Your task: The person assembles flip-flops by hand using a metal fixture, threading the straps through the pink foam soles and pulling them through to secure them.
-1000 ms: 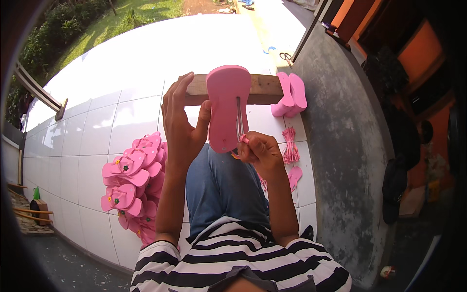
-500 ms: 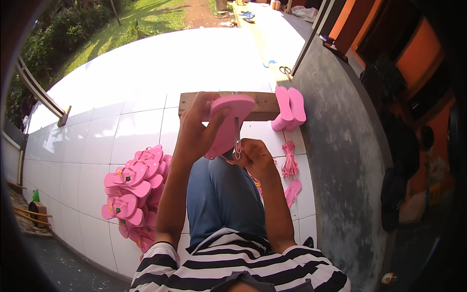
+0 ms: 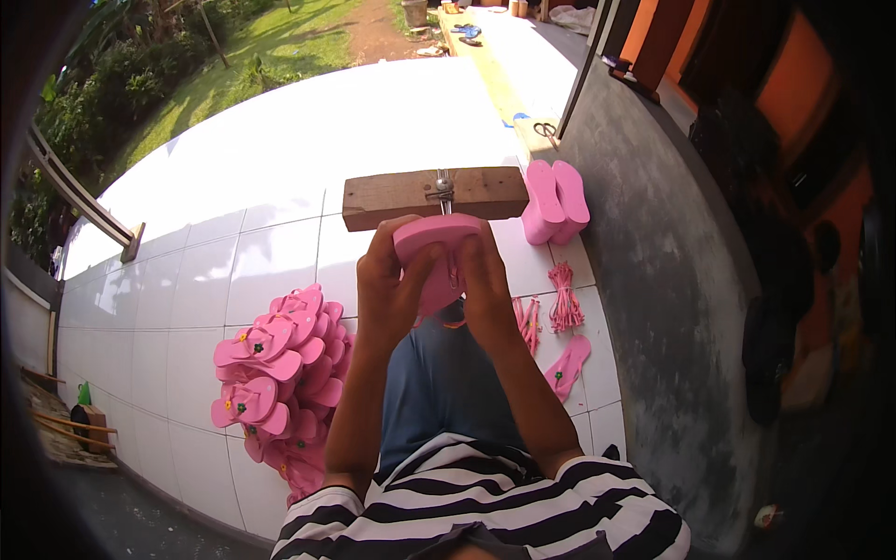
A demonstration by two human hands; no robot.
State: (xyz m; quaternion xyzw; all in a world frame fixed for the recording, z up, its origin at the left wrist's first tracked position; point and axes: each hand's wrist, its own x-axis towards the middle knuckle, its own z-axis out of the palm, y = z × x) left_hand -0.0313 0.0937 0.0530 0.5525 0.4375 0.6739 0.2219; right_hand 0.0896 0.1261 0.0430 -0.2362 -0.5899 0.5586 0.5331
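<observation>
Both hands, the left hand (image 3: 397, 280) and the right hand (image 3: 487, 285), squeeze the pink sandal sole (image 3: 431, 245) between them, its long way pointing up at the metal pin (image 3: 445, 191) on the wooden block (image 3: 392, 198) just past it.

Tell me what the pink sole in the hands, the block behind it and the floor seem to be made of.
Pink sole, held in both the left hand and right hand: probably foam rubber, matte, evenly coloured. Block: bare wood, brown with visible grain, and a metal fitting that glints on it. Floor: glossy white tile, likely ceramic, with grout lines and sun glare.
</observation>
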